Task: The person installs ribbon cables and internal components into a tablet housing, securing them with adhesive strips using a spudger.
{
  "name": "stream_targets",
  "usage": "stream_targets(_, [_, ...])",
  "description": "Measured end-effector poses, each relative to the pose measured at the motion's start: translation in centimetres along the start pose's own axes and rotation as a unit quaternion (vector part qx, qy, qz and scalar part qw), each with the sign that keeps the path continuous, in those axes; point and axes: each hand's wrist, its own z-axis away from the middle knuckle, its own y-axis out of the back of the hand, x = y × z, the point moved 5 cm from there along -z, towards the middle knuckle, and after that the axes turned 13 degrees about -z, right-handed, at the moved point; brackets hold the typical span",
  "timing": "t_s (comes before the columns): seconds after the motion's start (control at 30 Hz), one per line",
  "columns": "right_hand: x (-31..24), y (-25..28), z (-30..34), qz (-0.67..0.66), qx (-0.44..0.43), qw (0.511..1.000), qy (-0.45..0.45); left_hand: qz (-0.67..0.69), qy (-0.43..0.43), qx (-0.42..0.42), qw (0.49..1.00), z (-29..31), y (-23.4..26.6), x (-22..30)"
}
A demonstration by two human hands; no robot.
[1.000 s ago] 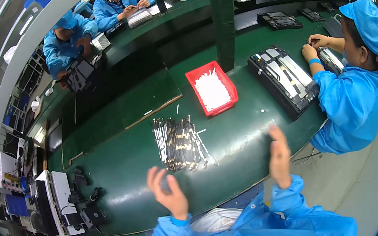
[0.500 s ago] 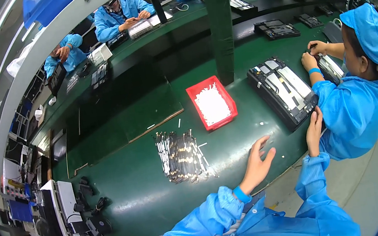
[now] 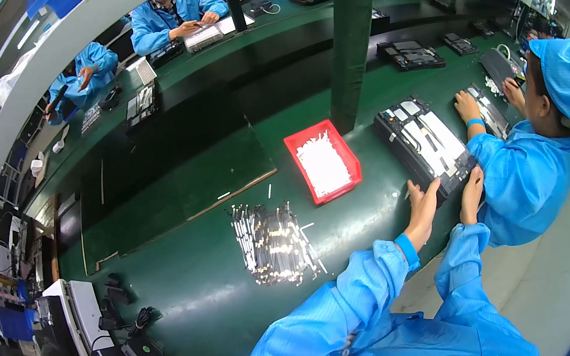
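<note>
A stack of black device housings point(image 3: 432, 148), its top one fitted with silver and white panels, lies on the green bench to the right. My left hand point(image 3: 422, 216) is at its near left corner, thumb and fingers set around the edge. At the near right corner, my right hand point(image 3: 471, 195) grips the side with its fingers along the housings. Parts of the fingers are hidden against the stack. To the left of the stack stands a red bin point(image 3: 355, 174) full of small white strips. A bundle of thin black and white cables point(image 3: 276, 244) lies left of my hands.
A co-worker point(image 3: 531, 160) in blue works on another housing point(image 3: 489, 111) close to my right. A green post point(image 3: 353, 46) rises behind the bin. Black adapters and cords point(image 3: 133, 335) lie at the left. Several people sit across the bench.
My left hand has moved right from over the bench to the stack's near edge. My right hand stays at the stack. The co-worker's right hand has moved away from the housing.
</note>
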Motion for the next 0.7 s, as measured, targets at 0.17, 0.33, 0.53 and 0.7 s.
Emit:
stream_targets(0.17, [2.5,1.6,-0.1,-0.049,-0.053,0.996,-0.059,0.000,0.055,0.053,0.997,-1.0,2.2,-0.2])
stream_targets(0.33, [0.4,3.3,4.9,-0.142,-0.073,0.978,-0.137,0.004,0.017,-0.121,0.993,0.6,3.6,3.6])
stream_targets(0.53, [-3.6,2.7,10.0,-0.188,-0.100,0.969,-0.126,-0.115,-0.132,0.072,0.982,1.4,4.6,3.1])
stream_targets(0.7, [-5.3,3.5,11.0,-0.174,-0.161,0.964,-0.124,-0.169,-0.172,0.105,0.965,5.7,5.8,4.6])
